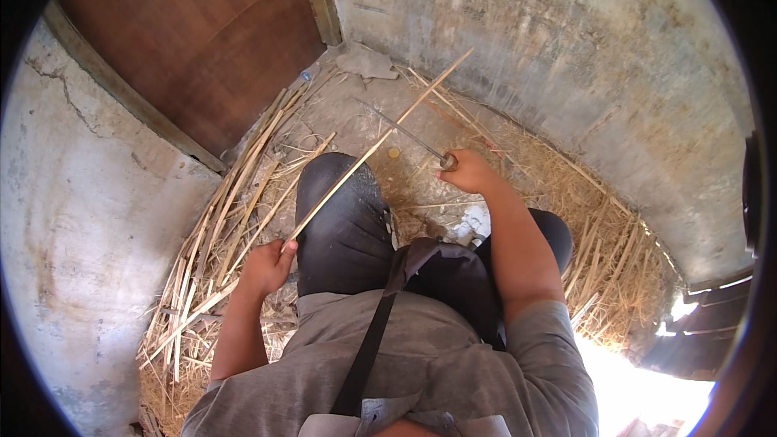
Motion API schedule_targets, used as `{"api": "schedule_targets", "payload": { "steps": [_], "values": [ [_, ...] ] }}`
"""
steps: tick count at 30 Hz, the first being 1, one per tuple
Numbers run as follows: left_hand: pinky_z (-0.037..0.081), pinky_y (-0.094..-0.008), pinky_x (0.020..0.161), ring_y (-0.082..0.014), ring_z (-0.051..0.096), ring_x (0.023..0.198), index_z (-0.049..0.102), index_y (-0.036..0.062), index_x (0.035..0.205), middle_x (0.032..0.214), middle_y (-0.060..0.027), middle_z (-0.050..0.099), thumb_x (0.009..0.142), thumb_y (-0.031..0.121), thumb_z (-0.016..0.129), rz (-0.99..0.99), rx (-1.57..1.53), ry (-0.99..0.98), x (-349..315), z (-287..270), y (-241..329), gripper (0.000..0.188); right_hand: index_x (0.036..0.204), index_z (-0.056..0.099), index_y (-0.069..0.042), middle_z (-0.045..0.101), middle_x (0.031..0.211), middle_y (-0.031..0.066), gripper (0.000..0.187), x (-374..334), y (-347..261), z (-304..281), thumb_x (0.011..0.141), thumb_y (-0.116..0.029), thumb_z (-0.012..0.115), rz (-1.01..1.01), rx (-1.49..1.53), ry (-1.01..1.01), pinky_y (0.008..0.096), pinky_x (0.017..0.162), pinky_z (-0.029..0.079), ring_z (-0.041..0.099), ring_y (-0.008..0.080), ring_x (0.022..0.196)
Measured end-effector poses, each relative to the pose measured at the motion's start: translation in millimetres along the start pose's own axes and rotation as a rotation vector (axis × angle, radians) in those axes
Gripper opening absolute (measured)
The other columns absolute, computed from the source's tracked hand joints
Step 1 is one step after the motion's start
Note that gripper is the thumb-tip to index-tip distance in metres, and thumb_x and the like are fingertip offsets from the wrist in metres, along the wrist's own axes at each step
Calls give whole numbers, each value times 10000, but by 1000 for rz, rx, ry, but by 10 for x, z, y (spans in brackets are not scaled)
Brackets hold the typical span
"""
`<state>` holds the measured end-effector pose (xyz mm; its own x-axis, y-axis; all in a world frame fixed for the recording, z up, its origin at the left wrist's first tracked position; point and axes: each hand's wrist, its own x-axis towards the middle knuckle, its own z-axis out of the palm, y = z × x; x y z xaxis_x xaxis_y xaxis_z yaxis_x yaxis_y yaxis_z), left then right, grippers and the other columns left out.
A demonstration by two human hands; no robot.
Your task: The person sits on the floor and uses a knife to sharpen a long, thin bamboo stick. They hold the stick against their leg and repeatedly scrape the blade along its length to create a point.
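My left hand (269, 265) is closed on the near end of a long, pale bamboo strip (360, 164). The strip slants up and to the right across my left knee, its far end raised toward the wall. In my right hand (471, 171) is the handle of a knife (418, 140) with a long, narrow blade. That blade points away to the left and crosses the strip a little beyond the knee; whether the two touch, I cannot tell. Dark trousers cover my bent legs, with a dark cloth (445, 271) between them.
Several bamboo strips (212, 231) lie on the floor to my left. Shavings and more strips (603, 255) cover the floor at right. A brown door (194, 40) and a stained wall (558, 57) stand close ahead. A small yellow disc (394, 152) lies beyond my knees.
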<state>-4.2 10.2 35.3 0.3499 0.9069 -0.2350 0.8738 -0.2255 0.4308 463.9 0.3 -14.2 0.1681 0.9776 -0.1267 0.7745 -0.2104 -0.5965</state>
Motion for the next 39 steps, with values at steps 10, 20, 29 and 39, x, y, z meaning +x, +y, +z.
{"api": "schedule_targets", "payload": {
  "steps": [10,20,29,39],
  "values": [
    [506,-528,740,-510,642,810,660,-27,894,764,-298,644,1024,586,470,34,-3,16,-32,-17,-43,656,1117,710,-34,727,1045,191,461,-122,-640,92,820,-384,753,-235,-189,-200,482,886,531,678,404,1017],
    [517,-513,778,-497,655,861,674,-38,948,813,-301,664,1026,601,454,14,55,-50,43,-129,-55,680,1160,677,24,713,1065,252,583,13,69,-138,804,-427,773,136,34,42,459,896,525,684,395,1036],
    [516,-504,773,-488,659,848,683,-48,960,800,-294,663,1029,599,448,-17,23,-78,2,-122,-51,691,1142,709,-35,706,1021,246,518,-58,-453,96,790,-408,783,-264,-114,-186,473,877,537,674,425,996],
    [513,-505,812,-495,660,914,681,-49,1017,878,-307,679,1031,601,439,-38,-16,-112,35,-109,-54,694,1238,655,22,707,1034,255,658,-32,-119,-93,803,-454,785,-23,-55,67,488,885,531,677,431,1018]
  ]
}}
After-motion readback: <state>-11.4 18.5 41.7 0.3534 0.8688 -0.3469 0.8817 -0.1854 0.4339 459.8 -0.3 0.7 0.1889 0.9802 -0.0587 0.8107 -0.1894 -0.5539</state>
